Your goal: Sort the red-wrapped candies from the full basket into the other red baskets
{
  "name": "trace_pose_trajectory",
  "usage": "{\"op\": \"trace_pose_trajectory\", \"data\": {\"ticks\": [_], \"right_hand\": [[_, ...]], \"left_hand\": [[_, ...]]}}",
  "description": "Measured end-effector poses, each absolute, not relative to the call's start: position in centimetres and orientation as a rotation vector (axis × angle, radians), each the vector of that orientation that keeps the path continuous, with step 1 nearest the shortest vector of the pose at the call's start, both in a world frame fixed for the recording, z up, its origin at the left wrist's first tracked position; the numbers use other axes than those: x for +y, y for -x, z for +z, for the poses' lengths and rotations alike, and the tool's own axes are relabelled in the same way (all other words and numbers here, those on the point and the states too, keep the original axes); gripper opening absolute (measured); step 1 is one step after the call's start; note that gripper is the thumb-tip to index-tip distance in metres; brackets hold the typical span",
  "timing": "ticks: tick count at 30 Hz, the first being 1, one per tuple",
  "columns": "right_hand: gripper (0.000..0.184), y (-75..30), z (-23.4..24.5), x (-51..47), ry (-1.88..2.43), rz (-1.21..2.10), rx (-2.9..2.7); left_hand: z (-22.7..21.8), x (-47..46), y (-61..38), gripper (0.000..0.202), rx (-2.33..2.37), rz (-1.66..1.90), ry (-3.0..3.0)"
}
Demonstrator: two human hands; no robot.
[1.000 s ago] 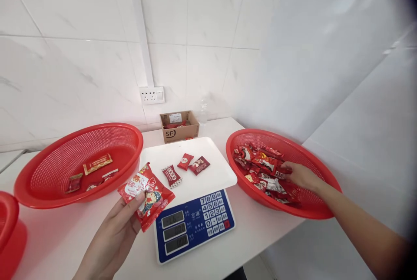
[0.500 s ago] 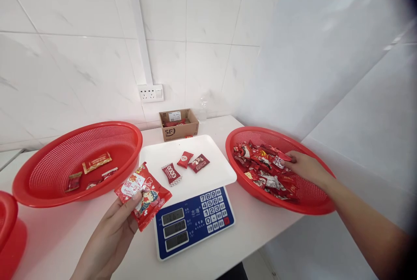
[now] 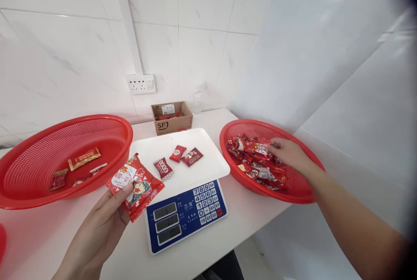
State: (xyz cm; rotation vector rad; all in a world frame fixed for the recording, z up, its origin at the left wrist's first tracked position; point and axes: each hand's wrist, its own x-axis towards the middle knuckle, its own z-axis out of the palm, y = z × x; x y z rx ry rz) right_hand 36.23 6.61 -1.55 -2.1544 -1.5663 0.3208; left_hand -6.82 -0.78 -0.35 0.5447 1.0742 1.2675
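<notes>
A large red candy packet [image 3: 140, 195] with a cartoon figure is pinched in my left hand [image 3: 104, 223], over the left edge of the scale. My right hand [image 3: 288, 152] reaches into the right red basket [image 3: 306, 184], its fingers closed on a red-wrapped candy [image 3: 265, 142] above a heap of wrapped candies [image 3: 254, 158]. On the scale's white pan [image 3: 202, 171] lie a dotted-edge candy [image 3: 163, 169], a small red candy [image 3: 177, 153] and a dark red candy [image 3: 192, 157]. The scale's blue keypad panel [image 3: 187, 219] faces me.
To the left stands another red basket [image 3: 65, 130] with a gold-edged packet [image 3: 84, 159] and a few other candies. Behind the scale are an open cardboard box [image 3: 172, 124] and a clear plastic bottle [image 3: 197, 102]. A socket [image 3: 141, 84] is on the tiled wall.
The view has shifted, so everything sits further left and slightly higher. My right hand stays at the basket with a red-wrapped candy; my left hand still holds its packet.
</notes>
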Motion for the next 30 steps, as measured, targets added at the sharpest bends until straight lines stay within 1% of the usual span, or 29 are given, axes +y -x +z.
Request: {"op": "trace_pose_trajectory", "data": {"ticks": [3, 10, 15, 18, 20, 22, 25, 30], "right_hand": [[0.029, -36.0, -1.5, 7.1, 2.056, 0.42, -1.508], [0.032, -35.1, -0.8, 8.7, 1.833, 0.578, -1.348], [0.03, -33.7, 0.1, 8.5, 1.829, 0.537, -1.288], [0.029, -32.3, 1.3, 7.7, 1.854, 0.443, -1.312], [0.027, -30.8, 2.5, 7.3, 1.849, 0.395, -1.383], [0.026, -28.8, 3.7, 6.9, 1.848, 0.417, -1.505], [0.024, -25.0, 5.3, 6.5, 1.878, 0.443, -1.816], [0.024, -18.6, 5.7, 7.0, 1.73, 0.598, -2.339]], "left_hand": [[-0.7, -0.5, 7.0, 0.047, 1.056, 1.255, -0.545], [-0.7, 0.3, 6.9, 0.046, 1.068, 1.244, -0.556], [-0.5, 0.3, 6.9, 0.043, 1.053, 1.238, -0.554], [-0.5, 0.2, 7.3, 0.042, 1.052, 1.257, -0.565], [-0.4, 0.2, 7.4, 0.043, 1.044, 1.265, -0.574], [-0.2, 0.0, 7.5, 0.043, 1.034, 1.268, -0.586], [0.1, -0.4, 7.4, 0.039, 1.022, 1.269, -0.614], [0.2, -1.2, 7.5, 0.038, 1.018, 1.3, -0.636]]}}
